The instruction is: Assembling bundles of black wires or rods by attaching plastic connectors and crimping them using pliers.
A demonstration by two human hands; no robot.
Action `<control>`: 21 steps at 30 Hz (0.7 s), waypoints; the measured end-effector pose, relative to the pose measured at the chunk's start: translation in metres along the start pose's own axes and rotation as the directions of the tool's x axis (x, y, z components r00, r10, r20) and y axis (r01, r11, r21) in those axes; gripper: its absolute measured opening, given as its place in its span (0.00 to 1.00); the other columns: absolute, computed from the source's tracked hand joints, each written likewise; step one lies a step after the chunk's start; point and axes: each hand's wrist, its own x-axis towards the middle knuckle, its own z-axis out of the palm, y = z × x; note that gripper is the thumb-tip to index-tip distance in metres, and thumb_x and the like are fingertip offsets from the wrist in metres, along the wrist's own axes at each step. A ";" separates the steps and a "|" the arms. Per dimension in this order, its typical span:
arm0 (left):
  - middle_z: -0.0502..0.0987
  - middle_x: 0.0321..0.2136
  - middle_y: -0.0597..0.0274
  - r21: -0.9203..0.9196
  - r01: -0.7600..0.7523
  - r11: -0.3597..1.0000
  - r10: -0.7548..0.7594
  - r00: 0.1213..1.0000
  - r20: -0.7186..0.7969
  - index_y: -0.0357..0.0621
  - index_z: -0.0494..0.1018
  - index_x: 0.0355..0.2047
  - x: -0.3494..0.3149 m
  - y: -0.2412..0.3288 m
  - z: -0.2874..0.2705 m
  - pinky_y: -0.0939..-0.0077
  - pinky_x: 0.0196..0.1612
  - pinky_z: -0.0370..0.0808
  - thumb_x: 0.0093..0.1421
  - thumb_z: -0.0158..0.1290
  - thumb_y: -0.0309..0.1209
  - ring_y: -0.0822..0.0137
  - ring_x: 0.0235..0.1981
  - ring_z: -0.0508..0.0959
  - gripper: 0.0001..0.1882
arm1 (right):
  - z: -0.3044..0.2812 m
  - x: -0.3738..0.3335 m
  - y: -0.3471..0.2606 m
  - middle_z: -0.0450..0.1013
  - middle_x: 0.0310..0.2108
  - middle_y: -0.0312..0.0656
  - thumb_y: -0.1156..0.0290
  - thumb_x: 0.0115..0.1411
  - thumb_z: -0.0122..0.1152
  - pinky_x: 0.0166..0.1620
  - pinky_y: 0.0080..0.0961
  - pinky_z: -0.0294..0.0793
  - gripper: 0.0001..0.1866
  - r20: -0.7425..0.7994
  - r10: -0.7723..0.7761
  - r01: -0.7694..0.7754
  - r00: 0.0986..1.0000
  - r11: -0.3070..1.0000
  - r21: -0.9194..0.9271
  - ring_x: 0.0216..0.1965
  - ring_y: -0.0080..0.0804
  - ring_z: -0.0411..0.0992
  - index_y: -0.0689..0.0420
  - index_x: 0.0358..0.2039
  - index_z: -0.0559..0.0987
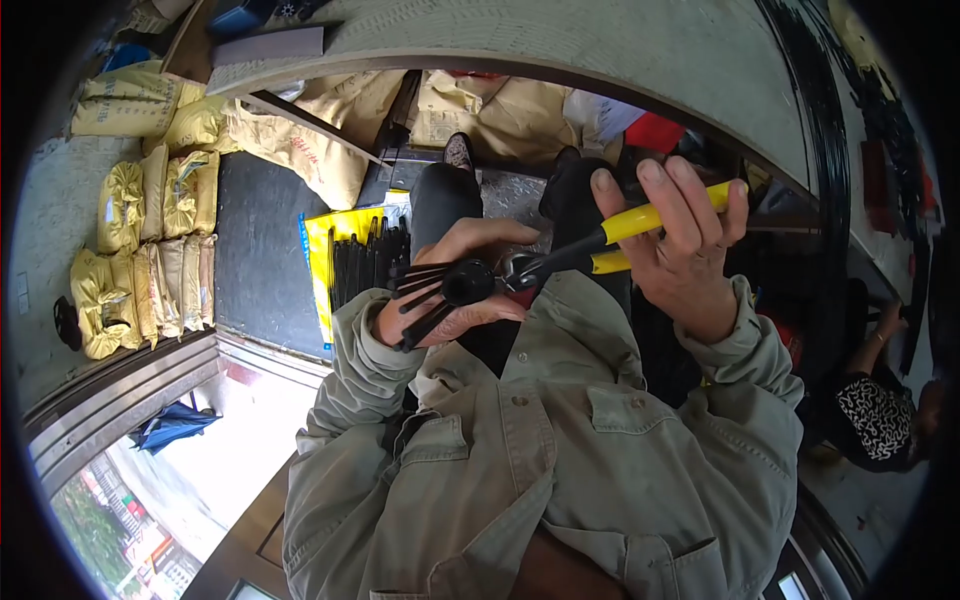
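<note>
In front of my chest, my left hand point(462, 238) is closed round a black part with a round hollow hub point(468, 283) and several thin prongs fanning out to the left. My right hand point(690, 260) holds pliers point(650, 216) with yellow and black handles; its fingers are loosely bent over the upper handle, and the handles stand apart. The pliers' metal jaws reach the part just right of the hub, by my left fingertips. What exactly lies between the jaws is too small to make out.
Several black strips point(370, 255) lie on a yellow sheet point(320, 235) to the left. Stacked sacks point(150, 290) line the left wall. A worktop point(560, 35) crosses ahead, with long black strands point(812, 100) at its right. Another person point(870, 410) sits at the far right.
</note>
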 end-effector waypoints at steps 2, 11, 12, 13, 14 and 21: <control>0.72 0.37 0.60 -0.051 0.029 0.998 -0.028 0.999 0.025 0.43 0.67 0.45 0.001 0.002 0.000 0.76 0.39 0.70 0.42 0.64 0.41 0.67 0.36 0.74 0.32 | 0.006 0.001 -0.003 0.61 0.44 0.30 0.59 0.47 0.64 0.58 0.41 0.46 0.13 -0.121 -0.019 0.010 0.993 0.997 -0.073 0.46 0.24 0.64 0.44 0.35 0.77; 0.74 0.36 0.58 0.098 -0.058 0.993 0.061 0.997 -0.036 0.41 0.70 0.42 0.000 0.005 -0.004 0.76 0.40 0.69 0.44 0.64 0.38 0.66 0.36 0.74 0.26 | 0.005 -0.004 -0.019 0.60 0.43 0.32 0.64 0.49 0.63 0.58 0.41 0.46 0.11 -0.035 0.078 -0.079 0.996 0.997 -0.010 0.46 0.25 0.62 0.46 0.35 0.77; 0.74 0.36 0.58 0.096 -0.063 0.993 0.067 0.997 -0.041 0.41 0.70 0.42 0.000 0.005 -0.003 0.76 0.40 0.69 0.44 0.64 0.38 0.66 0.36 0.74 0.26 | 0.001 -0.005 -0.020 0.60 0.42 0.33 0.66 0.48 0.64 0.57 0.40 0.47 0.11 0.016 0.085 -0.085 0.996 0.996 0.004 0.47 0.28 0.62 0.48 0.35 0.77; 0.74 0.36 0.58 0.099 -0.057 0.993 0.062 0.997 -0.053 0.41 0.70 0.42 0.000 0.005 -0.002 0.75 0.40 0.69 0.43 0.64 0.37 0.66 0.36 0.74 0.26 | -0.003 -0.006 -0.020 0.60 0.41 0.35 0.68 0.48 0.64 0.56 0.39 0.49 0.11 0.067 0.090 -0.092 0.994 0.996 0.017 0.47 0.30 0.62 0.50 0.34 0.77; 0.74 0.36 0.58 0.105 -0.049 0.993 0.056 0.996 -0.066 0.41 0.70 0.42 0.000 0.005 -0.001 0.75 0.39 0.70 0.43 0.64 0.37 0.66 0.35 0.74 0.26 | -0.004 -0.008 -0.021 0.60 0.41 0.35 0.68 0.48 0.64 0.56 0.39 0.49 0.11 0.064 0.083 -0.084 0.995 0.996 0.018 0.47 0.30 0.62 0.50 0.34 0.77; 0.74 0.36 0.57 0.059 -0.100 0.993 0.104 0.992 -0.077 0.38 0.70 0.43 0.001 0.000 0.000 0.77 0.37 0.70 0.42 0.65 0.32 0.67 0.34 0.74 0.27 | -0.019 -0.005 -0.004 0.64 0.36 0.39 0.70 0.49 0.62 0.39 0.34 0.68 0.08 0.226 -0.055 -0.011 0.973 0.959 0.282 0.35 0.36 0.68 0.56 0.31 0.75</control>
